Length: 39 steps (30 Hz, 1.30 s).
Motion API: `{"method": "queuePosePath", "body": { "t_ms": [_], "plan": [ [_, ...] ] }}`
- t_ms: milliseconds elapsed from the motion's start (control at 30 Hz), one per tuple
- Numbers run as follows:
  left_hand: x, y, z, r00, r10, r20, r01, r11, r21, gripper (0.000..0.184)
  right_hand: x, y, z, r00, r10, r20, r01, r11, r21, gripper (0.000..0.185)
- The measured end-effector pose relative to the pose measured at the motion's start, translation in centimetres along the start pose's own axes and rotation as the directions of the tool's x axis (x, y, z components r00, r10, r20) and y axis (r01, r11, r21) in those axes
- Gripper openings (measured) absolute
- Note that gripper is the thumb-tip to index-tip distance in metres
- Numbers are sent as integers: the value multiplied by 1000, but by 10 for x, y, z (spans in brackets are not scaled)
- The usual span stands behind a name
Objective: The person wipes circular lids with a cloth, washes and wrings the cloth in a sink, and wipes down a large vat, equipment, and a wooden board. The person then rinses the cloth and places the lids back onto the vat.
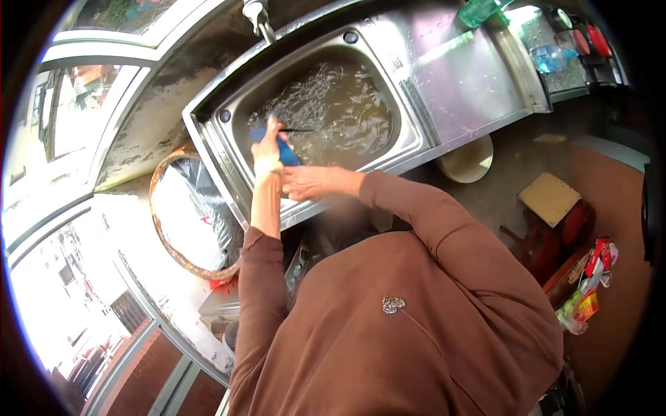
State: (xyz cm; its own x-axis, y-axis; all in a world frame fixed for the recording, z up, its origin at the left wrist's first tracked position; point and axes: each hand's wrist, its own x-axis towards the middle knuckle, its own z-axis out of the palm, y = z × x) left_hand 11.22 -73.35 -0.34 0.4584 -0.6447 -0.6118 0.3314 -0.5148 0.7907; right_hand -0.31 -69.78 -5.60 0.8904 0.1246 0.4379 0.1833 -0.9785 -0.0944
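Over the left end of the steel sink basin (238, 114), my left hand (266, 147) is closed around a blue object (288, 154). Its kind is unclear, because my fingers cover much of it. A thin dark piece points out to the right beside my fingers. My right hand (305, 183) lies against my left wrist at the basin's front edge, its fingers curled. What those fingers grip, if anything, is hidden. Brownish, rippling water (340, 114) stands in the basin.
A faucet (257, 17) rises behind the basin, and a steel drainboard (461, 83) adjoins it on the right. A round rimmed basket (161, 232) with plastic bags stands at left. A pale bucket (468, 161) sits below the counter. Bottles lie at the far right.
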Motion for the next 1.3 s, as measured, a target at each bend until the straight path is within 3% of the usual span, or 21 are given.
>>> {"method": "queuePosePath", "body": {
  "t_ms": [67,100,133,200,267,333,467,567,667,733,800,833,933,1000,1033,1067,1100,1133,1200,1233,1300],
  "plan": [
    [7,-9,-39,989,-74,-125,36,957,-287,45,-6,-21,-67,943,266,-199,-215,945,247,14],
    [23,-30,-51,988,-69,-140,-1,896,-444,55,-8,-26,-92,865,394,-310,-329,913,241,38],
    [9,-24,-49,977,-199,-74,153,901,-405,57,-6,-29,-117,813,507,-285,-456,860,227,63],
    [-20,-16,-20,981,-78,180,158,858,-488,57,-9,-23,-128,756,624,-197,-586,780,221,73],
    [-20,-13,0,930,-44,365,254,797,-549,42,-26,1,-116,762,579,-290,-607,795,-7,61],
    [-78,23,28,852,37,522,306,775,-553,34,-43,27,-141,687,722,-81,-667,671,322,55],
    [-95,30,45,882,-8,470,174,934,-311,36,-77,31,-193,633,770,-82,-648,585,487,51],
    [-103,27,25,969,88,229,-121,983,135,46,-139,41,-246,288,917,-276,-722,398,566,43],
    [-104,4,-31,993,28,118,-49,983,178,43,-247,56,-269,76,944,-321,-822,242,516,56],
    [-120,-9,-54,998,-17,57,5,977,213,42,-327,73,-242,86,911,-403,-935,214,284,68],
    [-141,-18,-58,999,-46,9,43,974,224,44,-397,89,-190,-57,978,-198,-998,-63,-23,81],
    [-150,-23,-58,997,-81,-12,82,968,239,44,-388,95,-184,-113,966,-234,-980,-148,-137,85],
    [-173,-30,-50,991,-137,1,130,946,298,48,-346,132,-159,0,970,-242,-925,-92,-369,81],
    [-180,-29,-39,984,-170,54,142,930,340,48,-308,154,-163,225,961,-158,-909,149,-389,74],
    [-176,-35,-36,988,-80,130,18,909,417,46,-305,168,-152,322,938,-126,-880,248,-404,72],
    [-172,-37,-30,969,96,230,-208,818,536,43,-310,180,-137,438,893,-104,-850,374,-371,67],
    [-165,-41,-19,968,105,228,-220,791,571,40,-309,187,-134,546,836,-61,-820,518,-244,63],
    [-154,-54,-10,928,246,279,-371,644,669,39,-307,193,-135,629,778,2,-766,620,-170,61],
    [-153,-41,20,908,232,350,-419,528,738,40,-314,200,-139,725,684,80,-681,729,-66,61],
    [-157,-31,35,896,213,391,-444,370,816,39,-321,206,-141,757,649,73,-652,758,18,60],
    [-130,-51,44,781,263,567,-579,646,498,47,-314,196,-175,678,696,238,-734,621,274,53]
  ]
}}
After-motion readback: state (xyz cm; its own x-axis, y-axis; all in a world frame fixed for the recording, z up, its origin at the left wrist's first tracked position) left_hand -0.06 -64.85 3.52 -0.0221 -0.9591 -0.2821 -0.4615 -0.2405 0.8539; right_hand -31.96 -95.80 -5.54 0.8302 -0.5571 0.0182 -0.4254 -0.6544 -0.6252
